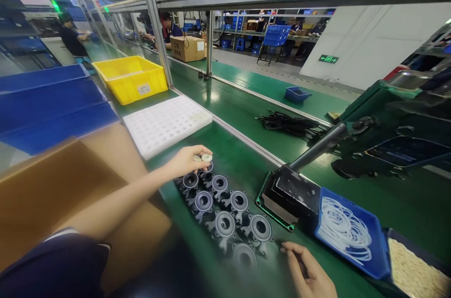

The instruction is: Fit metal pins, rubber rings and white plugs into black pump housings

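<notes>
My left hand (190, 160) is closed on small pale round discs (206, 158), over the far end of a group of dark round housings (224, 223). The housings stand in rows on the green bench (225, 143), each with a ring-shaped top; the nearest one is blurred. My right hand (310, 270) hovers at the near right of the group, thumb and index finger close together, with something small and dark at the fingertips that I cannot make out.
A white foam tray (165, 124) and yellow bin (132, 79) lie beyond my left hand. At right are a machine base (294, 194), a blue tray of white rings (345, 227) and a box of pale pieces (416, 265). An open carton (70, 185) stands left.
</notes>
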The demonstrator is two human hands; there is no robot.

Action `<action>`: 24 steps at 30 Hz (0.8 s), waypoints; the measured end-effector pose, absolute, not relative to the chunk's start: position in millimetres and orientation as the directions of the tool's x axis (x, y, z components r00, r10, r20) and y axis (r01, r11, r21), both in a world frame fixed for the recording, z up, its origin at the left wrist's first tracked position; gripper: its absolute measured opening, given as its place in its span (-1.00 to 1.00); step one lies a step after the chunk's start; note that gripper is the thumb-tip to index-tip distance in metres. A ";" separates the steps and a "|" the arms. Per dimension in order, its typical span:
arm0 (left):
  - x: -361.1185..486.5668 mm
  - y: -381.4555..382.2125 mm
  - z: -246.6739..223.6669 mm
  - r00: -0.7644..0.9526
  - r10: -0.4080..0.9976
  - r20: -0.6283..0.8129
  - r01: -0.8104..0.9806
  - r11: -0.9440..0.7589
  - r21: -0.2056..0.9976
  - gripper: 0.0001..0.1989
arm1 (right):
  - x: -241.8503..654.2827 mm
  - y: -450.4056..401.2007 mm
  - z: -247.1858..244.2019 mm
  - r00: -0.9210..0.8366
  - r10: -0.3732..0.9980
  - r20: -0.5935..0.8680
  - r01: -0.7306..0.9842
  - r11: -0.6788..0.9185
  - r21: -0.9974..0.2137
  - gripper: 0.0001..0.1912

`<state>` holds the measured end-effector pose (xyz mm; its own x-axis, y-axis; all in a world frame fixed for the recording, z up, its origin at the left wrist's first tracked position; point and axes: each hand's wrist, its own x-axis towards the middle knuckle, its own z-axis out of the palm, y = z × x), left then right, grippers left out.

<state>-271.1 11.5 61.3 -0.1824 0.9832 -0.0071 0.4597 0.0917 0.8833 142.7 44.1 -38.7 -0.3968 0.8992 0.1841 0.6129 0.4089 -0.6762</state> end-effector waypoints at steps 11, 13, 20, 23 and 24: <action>-276.8 3.4 56.7 -0.206 0.967 0.148 0.678 0.032 0.734 -0.65 | 139.1 40.9 -35.9 -0.386 0.901 0.195 0.618 0.410 -0.671 -0.69; -271.8 -6.7 54.8 -0.256 0.962 0.099 0.557 0.064 0.828 -0.65 | 139.7 40.7 -37.1 -0.387 0.902 0.194 0.624 0.411 -0.665 -0.69; -252.5 -34.8 31.8 -0.345 0.935 0.085 0.221 -0.007 0.975 -0.77 | 140.2 41.2 -35.4 -0.378 0.906 0.191 0.655 0.408 -0.636 -0.67; -252.3 -32.1 28.1 -0.311 0.939 0.143 0.141 -0.103 0.985 -0.79 | 141.6 43.6 -36.3 -0.385 0.899 0.210 0.655 0.426 -0.624 -0.68; -252.4 -30.6 26.9 -0.306 0.940 0.148 0.112 -0.119 0.987 -0.79 | 142.1 44.5 -37.1 -0.393 0.895 0.212 0.655 0.434 -0.618 -0.69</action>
